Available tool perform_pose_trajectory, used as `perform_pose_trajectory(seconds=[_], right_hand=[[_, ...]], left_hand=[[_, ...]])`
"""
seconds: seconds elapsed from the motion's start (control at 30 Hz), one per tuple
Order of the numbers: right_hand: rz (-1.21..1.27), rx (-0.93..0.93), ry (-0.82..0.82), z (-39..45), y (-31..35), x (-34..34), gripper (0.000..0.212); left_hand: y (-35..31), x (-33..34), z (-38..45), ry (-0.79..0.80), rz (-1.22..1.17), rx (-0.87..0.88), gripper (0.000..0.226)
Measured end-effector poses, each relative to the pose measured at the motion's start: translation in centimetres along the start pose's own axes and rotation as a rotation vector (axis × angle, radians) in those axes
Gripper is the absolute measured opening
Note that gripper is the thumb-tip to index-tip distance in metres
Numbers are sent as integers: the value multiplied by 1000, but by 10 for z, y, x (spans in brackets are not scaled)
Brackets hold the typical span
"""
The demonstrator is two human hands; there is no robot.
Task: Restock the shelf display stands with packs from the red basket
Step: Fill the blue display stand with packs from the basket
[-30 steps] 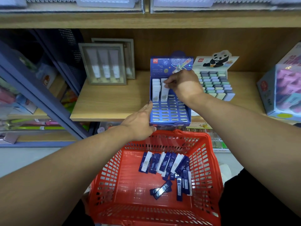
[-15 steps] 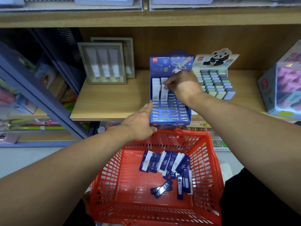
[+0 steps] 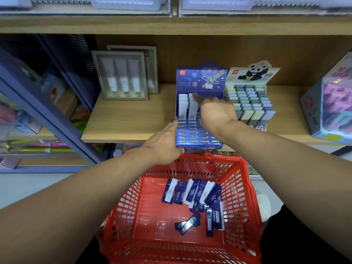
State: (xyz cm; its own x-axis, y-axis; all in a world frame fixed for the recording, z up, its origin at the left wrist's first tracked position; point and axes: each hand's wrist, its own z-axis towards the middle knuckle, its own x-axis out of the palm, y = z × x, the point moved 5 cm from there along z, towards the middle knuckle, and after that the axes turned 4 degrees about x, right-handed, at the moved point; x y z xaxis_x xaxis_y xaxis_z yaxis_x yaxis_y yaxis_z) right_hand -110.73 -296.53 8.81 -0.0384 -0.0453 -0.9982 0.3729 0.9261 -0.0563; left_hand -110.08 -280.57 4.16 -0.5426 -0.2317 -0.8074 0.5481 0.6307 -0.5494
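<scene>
Packs (image 3: 192, 195) in blue and white wrappers are lying loose on the floor of the red basket (image 3: 133, 206), which is sitting just below the front edge of the wooden shelf (image 3: 129, 119). Two rows of white packs (image 3: 187, 106) are already standing in the back slots of the blue display stand (image 3: 196, 134) on that shelf. The right hand (image 3: 215, 111) is reaching over the stand with its fingers stretched out, fingertips touching the tops of the white packs and grasping nothing. The left hand (image 3: 164, 143) is lying flat and relaxed against the stand's left side. A panda display stand (image 3: 247, 100) of pastel packs is standing just beside the blue one, and grey framed boxes (image 3: 122, 75) are sitting further left.
</scene>
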Motion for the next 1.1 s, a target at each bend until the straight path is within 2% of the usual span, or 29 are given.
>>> perform_pose_trajectory(seconds=[0.37, 0.53, 0.63, 0.7, 0.77, 0.83, 0.87, 0.97, 1.03, 1.1], right_hand=[[-115, -29, 4, -8, 10, 2, 88], [-80, -32, 46, -7, 10, 3, 87], [-83, -39, 16, -10, 6, -2, 84], [-92, -65, -36, -18, 5, -13, 77], [-36, -123, -158, -27, 4, -33, 57], [77, -217, -246, -44, 7, -49, 38], [142, -284, -246, -56, 10, -52, 30], [189, -546, -131, -97, 31, -26, 18], [94, -651, 131, -118, 40, 31, 15], [-147, -689, 465, -131, 38, 97, 16]], left_hand=[[-3, -1, -3, 25, 11, -26, 104], [-1, -1, -3, 42, 22, -44, 104], [-5, -3, -7, 30, 28, -60, 102], [-2, -6, -12, -35, 78, -149, 86], [-1, -14, -20, -106, 186, -235, 52], [2, -13, -27, -42, 275, -253, 23], [3, -8, -31, 35, 299, -240, 21], [13, 28, -44, 305, 335, -186, 24], [30, 60, -52, 487, 360, -201, 29], [58, 89, -56, 666, 377, -277, 33]])
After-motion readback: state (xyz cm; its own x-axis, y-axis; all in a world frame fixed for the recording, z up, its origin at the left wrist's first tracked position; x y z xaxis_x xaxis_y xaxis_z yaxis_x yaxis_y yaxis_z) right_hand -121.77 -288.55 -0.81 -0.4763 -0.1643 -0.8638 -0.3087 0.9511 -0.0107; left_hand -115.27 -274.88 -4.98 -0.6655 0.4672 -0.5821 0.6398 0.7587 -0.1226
